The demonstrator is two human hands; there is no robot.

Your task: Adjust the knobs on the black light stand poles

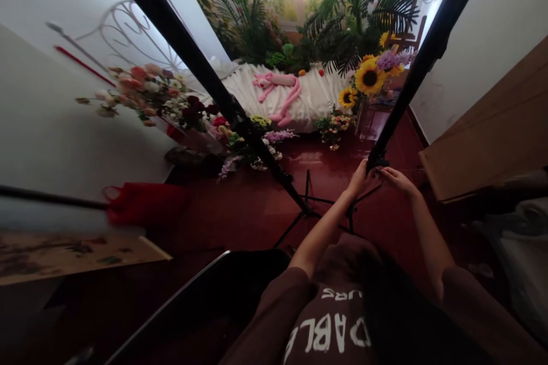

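Observation:
A black light stand (405, 91) rises on the right, its pole slanting across the view and its legs on the red floor. My left hand (359, 179) is closed around the lower part of this pole, just by a dark collar. From the right, my right hand (399, 179) reaches to the same collar, its fingertips pinched on a small knob (378, 170). The knob is dark and partly covered by the fingers. A second black light stand (205, 68) stands to the left, with neither hand touching it.
Behind the stands, a bed (317, 100) with white cloth bears a pink plush toy (278, 81). Flower bunches (149, 88) and sunflowers (369, 77) flank it. A red bag (143, 203) lies left; a brown board (492, 131) leans right. Tripod legs (306, 211) spread over the floor.

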